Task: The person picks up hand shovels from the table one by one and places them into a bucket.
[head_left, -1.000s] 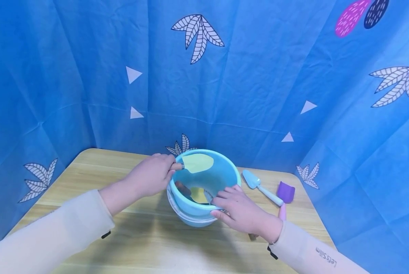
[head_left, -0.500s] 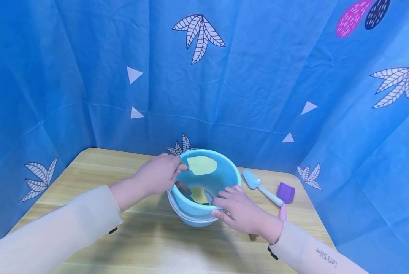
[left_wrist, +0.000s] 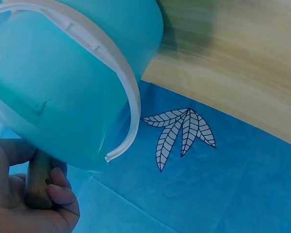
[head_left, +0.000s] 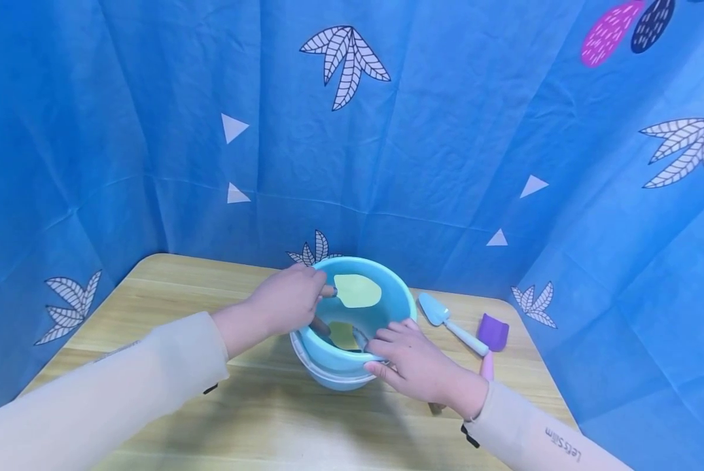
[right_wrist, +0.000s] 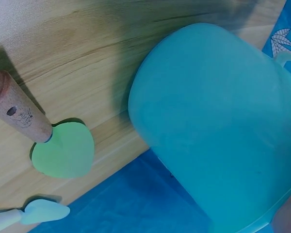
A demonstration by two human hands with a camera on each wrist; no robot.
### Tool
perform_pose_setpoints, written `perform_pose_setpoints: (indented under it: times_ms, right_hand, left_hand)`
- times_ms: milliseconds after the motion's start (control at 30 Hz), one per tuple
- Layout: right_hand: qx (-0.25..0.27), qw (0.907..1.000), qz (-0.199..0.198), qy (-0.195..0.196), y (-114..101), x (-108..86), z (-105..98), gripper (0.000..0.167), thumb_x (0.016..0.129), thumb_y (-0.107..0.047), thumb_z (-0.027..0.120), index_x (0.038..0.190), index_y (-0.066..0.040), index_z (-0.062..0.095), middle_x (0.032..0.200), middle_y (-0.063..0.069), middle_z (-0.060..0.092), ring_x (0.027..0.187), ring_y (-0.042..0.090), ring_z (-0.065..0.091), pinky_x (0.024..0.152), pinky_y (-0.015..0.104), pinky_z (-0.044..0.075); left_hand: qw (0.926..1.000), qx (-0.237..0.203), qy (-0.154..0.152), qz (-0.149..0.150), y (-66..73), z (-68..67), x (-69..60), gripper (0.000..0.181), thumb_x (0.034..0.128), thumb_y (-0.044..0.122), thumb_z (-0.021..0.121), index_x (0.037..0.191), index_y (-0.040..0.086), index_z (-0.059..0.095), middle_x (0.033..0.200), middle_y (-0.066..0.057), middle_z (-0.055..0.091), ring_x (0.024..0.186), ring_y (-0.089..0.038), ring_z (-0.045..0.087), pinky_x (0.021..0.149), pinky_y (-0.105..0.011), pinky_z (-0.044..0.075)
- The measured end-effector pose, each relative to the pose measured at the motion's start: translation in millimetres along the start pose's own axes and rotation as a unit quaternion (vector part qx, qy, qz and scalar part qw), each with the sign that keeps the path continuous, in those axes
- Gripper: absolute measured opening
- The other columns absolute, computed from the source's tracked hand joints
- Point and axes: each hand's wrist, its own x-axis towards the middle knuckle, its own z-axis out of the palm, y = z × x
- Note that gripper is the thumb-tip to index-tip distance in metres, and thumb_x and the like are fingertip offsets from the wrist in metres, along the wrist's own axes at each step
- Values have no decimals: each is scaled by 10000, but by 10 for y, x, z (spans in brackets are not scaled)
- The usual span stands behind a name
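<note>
A light blue bucket [head_left: 352, 365] stands on the table, its white carrying handle [left_wrist: 128, 92] hanging against its side. My left hand [head_left: 290, 294] grips the wooden handle [left_wrist: 39, 182] of a garden trowel whose pale yellow-green blade [head_left: 358, 291] hangs inside the bucket's mouth. My right hand [head_left: 407, 361] holds the bucket's near rim, fingers over the edge and thumb outside. Lower in the bucket show a brown handle [head_left: 320, 326], a yellowish blade [head_left: 343, 335] and a bluish-grey piece [head_left: 360, 339], partly hidden by the rim and right fingers.
On the table right of the bucket lie a light blue trowel [head_left: 452, 325] and a purple shovel [head_left: 493, 332] with a pink handle. A green-bladed shovel [right_wrist: 65, 150] with a wooden handle lies nearer, mostly under my right forearm. Blue patterned cloth [head_left: 352, 163] hangs behind the table.
My left hand has moved right and slightly down with the trowel, bringing its blade deeper into the bucket. My right hand stays at the rim.
</note>
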Motion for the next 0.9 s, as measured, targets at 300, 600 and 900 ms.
perform_pose_setpoints:
  times_ms: [300,600,900]
  right_hand:
    - [-7,10000,3,11,-1,-1,8,221,1030,-451,500,996,-268,617,892,-158,527,899,77,459,876,326,342]
    - [-33,9999,-69,114,1,-23,30,179,1028,-420,520,984,-268,602,878,-158,509,897,78,465,861,322,340]
    - [-63,9997,-135,172,10,-19,27,193,1033,-423,506,933,-269,565,864,-156,488,863,78,434,841,313,330]
  left_hand:
    - [9993,55,-367,-44,38,99,123,539,782,415,843,1209,141,662,1055,35,658,978,-183,568,932,-347,486]
    - [9976,343,-562,217,137,110,176,541,760,344,878,1213,130,673,1065,2,666,1002,-205,585,971,-374,485]
    - [9945,266,-1014,6,147,159,294,471,791,297,855,1188,139,656,1085,46,667,1021,-171,582,975,-369,480]
